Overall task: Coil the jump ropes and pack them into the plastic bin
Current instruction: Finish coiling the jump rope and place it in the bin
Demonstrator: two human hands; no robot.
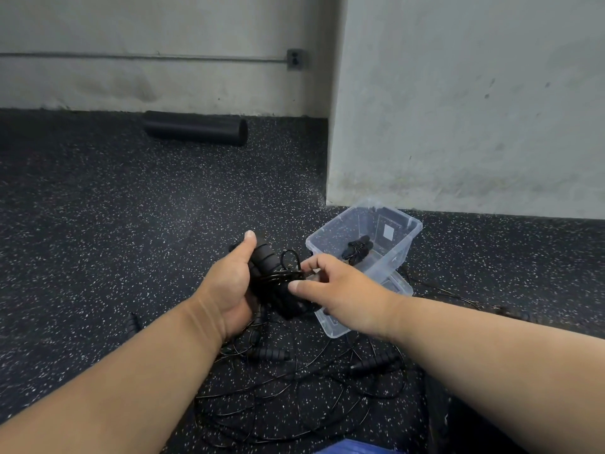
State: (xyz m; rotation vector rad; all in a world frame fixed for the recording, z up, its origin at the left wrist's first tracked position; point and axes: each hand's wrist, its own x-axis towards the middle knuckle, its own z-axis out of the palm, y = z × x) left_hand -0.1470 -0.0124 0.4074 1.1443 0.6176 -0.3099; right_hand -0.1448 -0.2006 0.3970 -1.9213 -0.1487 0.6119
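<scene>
Loose thin black jump ropes (294, 388) sprawl on the floor below the left hand (229, 286) gripping a light, springy coiled bundle (278, 286) by its foam handles, the right hand (340, 293) pinching its cord beside the clear plastic bin (402, 253)

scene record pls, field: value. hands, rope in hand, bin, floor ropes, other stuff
left hand: grips the handles of a coiled jump rope
right hand: pinches the cord of that rope
plastic bin: clear, tilted, on the floor by the wall; one coiled rope bundle inside
bin lid: clear, under the bin's near edge
loose ropes: black, uncoiled, tangled on the floor
foam roller: black, against the far wall
</scene>
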